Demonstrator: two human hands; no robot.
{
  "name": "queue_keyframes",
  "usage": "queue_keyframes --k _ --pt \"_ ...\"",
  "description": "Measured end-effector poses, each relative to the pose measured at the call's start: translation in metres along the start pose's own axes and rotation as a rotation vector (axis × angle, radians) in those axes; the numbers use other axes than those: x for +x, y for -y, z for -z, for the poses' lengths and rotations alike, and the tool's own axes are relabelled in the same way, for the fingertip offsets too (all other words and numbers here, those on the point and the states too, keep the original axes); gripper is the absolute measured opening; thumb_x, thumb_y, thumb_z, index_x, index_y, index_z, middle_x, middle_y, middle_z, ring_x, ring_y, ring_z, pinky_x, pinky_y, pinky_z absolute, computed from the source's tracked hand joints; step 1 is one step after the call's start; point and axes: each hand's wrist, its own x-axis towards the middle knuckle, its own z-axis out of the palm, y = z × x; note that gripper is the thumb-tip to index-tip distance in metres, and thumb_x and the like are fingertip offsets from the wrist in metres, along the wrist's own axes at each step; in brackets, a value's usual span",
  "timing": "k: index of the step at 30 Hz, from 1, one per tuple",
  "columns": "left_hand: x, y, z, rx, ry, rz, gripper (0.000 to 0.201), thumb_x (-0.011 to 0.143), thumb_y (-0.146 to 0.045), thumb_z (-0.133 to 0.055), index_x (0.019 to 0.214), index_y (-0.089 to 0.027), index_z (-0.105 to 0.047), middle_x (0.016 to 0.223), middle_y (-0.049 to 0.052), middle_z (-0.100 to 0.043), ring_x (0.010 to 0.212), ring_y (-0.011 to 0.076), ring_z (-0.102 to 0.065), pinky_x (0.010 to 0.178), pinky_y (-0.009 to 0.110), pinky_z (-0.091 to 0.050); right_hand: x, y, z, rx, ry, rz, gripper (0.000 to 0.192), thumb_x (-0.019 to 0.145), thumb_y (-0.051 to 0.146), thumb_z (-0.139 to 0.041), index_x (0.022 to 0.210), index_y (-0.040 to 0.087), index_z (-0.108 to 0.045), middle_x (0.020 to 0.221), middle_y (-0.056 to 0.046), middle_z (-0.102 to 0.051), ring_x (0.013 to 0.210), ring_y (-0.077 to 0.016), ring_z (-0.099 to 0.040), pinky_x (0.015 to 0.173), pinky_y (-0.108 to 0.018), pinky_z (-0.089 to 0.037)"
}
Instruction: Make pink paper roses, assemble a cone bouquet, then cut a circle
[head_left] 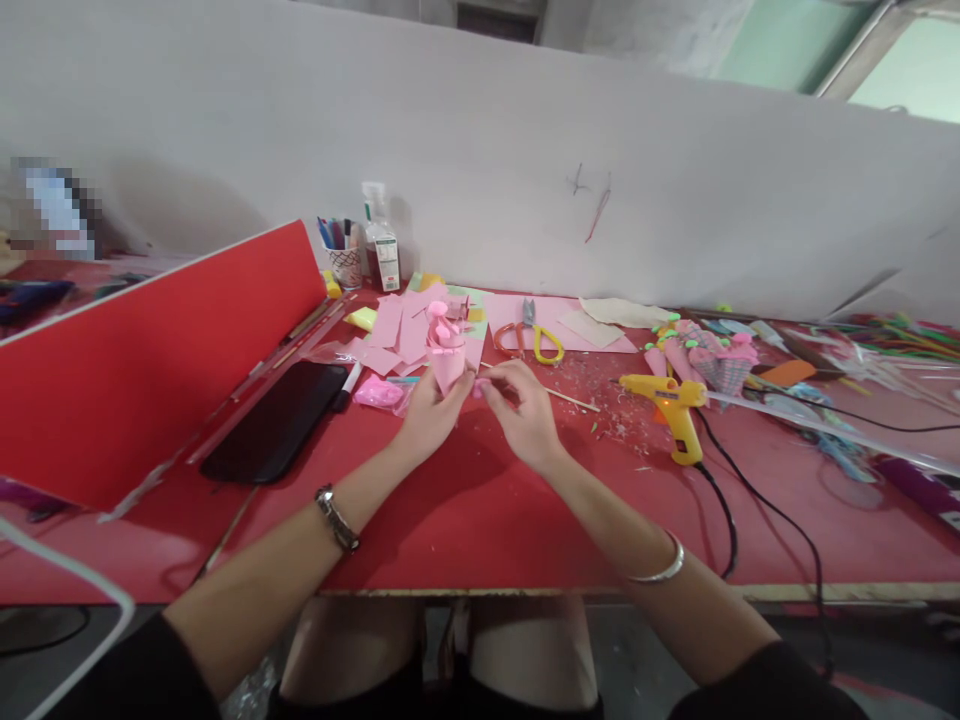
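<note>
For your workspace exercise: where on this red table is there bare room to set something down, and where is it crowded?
Bare: the near strip of the table, between the phone and the glue gun cable, under the forearms. Crowded: pink paper and scissors behind the left hand and right hand; far right is cluttered.

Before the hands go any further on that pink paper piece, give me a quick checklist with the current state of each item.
1. Left hand grips the pink paper cone: ok, fingers wrapped round its lower part.
2. Right hand at the cone's base: ok, fingertips pinch something small and pink; what it is, cannot tell.
3. Glue gun clear of both hands: ok, it stands to the right, apart.
4. Glue gun cord away from the forearms: ok, it runs off the table edge to the right.
5. Scissors shut: ok, blades together, behind the hands.
6. Glue gun hot: cannot tell.
</note>
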Motion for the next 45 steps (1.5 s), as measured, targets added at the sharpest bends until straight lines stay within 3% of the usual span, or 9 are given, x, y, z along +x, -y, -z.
queue_keyframes --k 6,11,17,24,31,38,45 --pt "0.0003 0.0016 0.001 -0.016 -0.049 0.126 0.019 0.073 -0.032 -0.047 0.06 -0.018 -0.044 0.054 -0.005 -0.04 0.051 0.0077 -0.039 0.051 0.021 -0.034 0.0017 0.0012 -0.002 0.245 -0.073 -0.21 0.007 0.069 0.026 -0.057 0.072 0.019 -0.058 0.071 -0.001 -0.061 0.066 -0.0126 -0.057 0.067 -0.028 -0.047" --pt "-0.0004 0.0017 0.0015 -0.064 -0.062 0.166 0.021 0.068 -0.032 -0.054 0.058 -0.017 -0.043 0.049 -0.007 -0.037 0.045 0.0058 -0.034 0.045 0.02 -0.029 0.0047 0.0043 0.0002 0.316 -0.147 -0.282 0.006 0.065 0.023 -0.06 0.067 0.018 -0.057 0.062 0.002 -0.06 0.059 -0.0105 -0.056 0.063 -0.026 -0.048" --pt "-0.0021 0.0014 -0.001 -0.149 0.05 0.228 0.027 0.063 -0.038 -0.059 0.056 -0.017 -0.042 0.043 -0.009 -0.035 0.037 0.0039 -0.031 0.038 0.019 -0.024 0.0023 0.0024 -0.0012 0.27 -0.121 -0.159 0.004 0.066 0.019 -0.059 0.07 0.018 -0.06 0.07 -0.001 -0.061 0.066 -0.0109 -0.058 0.066 -0.025 -0.049" --pt "-0.0001 -0.0014 -0.0008 -0.141 -0.005 0.181 0.024 0.06 -0.035 -0.059 0.07 -0.017 -0.046 0.054 -0.008 -0.045 0.045 0.0048 -0.041 0.044 0.019 -0.035 0.0008 0.0028 0.0 0.162 -0.106 -0.049 0.009 0.07 0.015 -0.057 0.073 0.02 -0.063 0.074 -0.001 -0.063 0.07 -0.0113 -0.059 0.066 -0.025 -0.05" --pt "0.0009 -0.0001 0.0014 -0.04 0.032 0.17 0.027 0.061 -0.041 -0.058 0.068 -0.015 -0.053 0.049 -0.006 -0.045 0.045 0.0065 -0.04 0.045 0.02 -0.033 0.001 0.0042 0.0044 0.058 -0.095 0.116 0.01 0.072 0.012 -0.057 0.069 0.02 -0.063 0.069 0.0 -0.06 0.066 -0.0104 -0.056 0.06 -0.023 -0.049" --pt "0.002 0.0022 0.0021 -0.107 0.03 0.178 0.031 0.058 -0.044 -0.062 0.064 -0.015 -0.055 0.049 -0.006 -0.045 0.046 0.0063 -0.039 0.046 0.021 -0.031 0.0013 0.0039 0.0057 0.014 -0.05 0.116 0.013 0.073 0.014 -0.056 0.082 0.021 -0.063 0.076 -0.001 -0.064 0.067 -0.0102 -0.058 0.064 -0.023 -0.051" --pt "0.0025 0.0024 0.0013 -0.158 -0.019 0.228 0.031 0.056 -0.042 -0.063 0.067 -0.014 -0.057 0.051 -0.005 -0.047 0.048 0.0066 -0.039 0.047 0.021 -0.032 0.0013 0.0028 0.0058 0.001 -0.061 0.159 0.01 0.073 0.013 -0.055 0.074 0.02 -0.062 0.077 -0.002 -0.064 0.072 -0.0119 -0.06 0.067 -0.024 -0.052"
